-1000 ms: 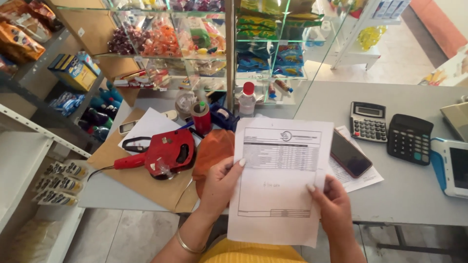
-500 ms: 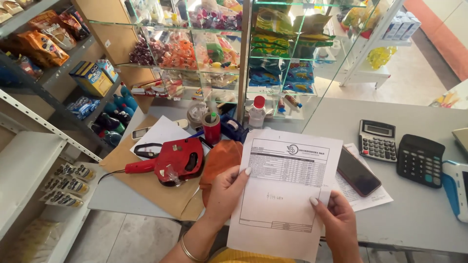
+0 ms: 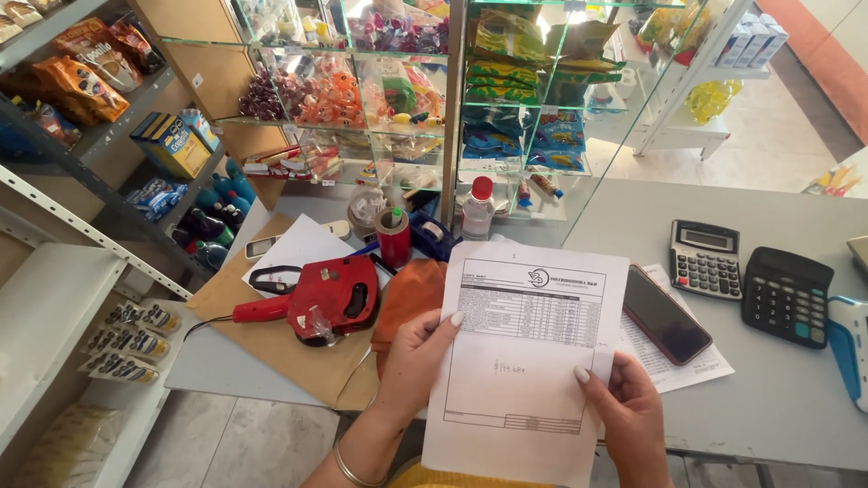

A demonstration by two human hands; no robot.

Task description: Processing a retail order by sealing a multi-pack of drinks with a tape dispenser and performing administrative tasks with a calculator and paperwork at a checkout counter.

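The grey surface [image 3: 778, 398] runs from the glass case [image 3: 452, 117] at its far edge to the near edge by the person. Its right half has the most open room: a bare stretch lies between the calculators and the near edge, and another toward the far right corner. The left part is crowded, and its near left corner is covered by a brown sheet [image 3: 271, 348] that overhangs the edge.

The paper [image 3: 529, 352] is held up over the near edge, between both hands, its top toward the case and its bottom past the edge toward the person. The left hand [image 3: 416, 357] grips its left margin, thumb on the printed face. The right hand [image 3: 624, 411] pinches its right margin lower down, thumb on top.

Just left of the paper, an orange cloth [image 3: 407, 294] lies on the brown sheet, partly under the left hand. A red label gun [image 3: 316, 298] sits beside it, farther left.

Just right of the paper, a dark phone [image 3: 665, 316] rests on other sheets. Beyond it stand a black calculator [image 3: 785, 296] and a smaller grey calculator [image 3: 705, 259], near the right edge.

Behind the paper's top, a bottle [image 3: 477, 208] and a red cup [image 3: 392, 237] stand against the case.
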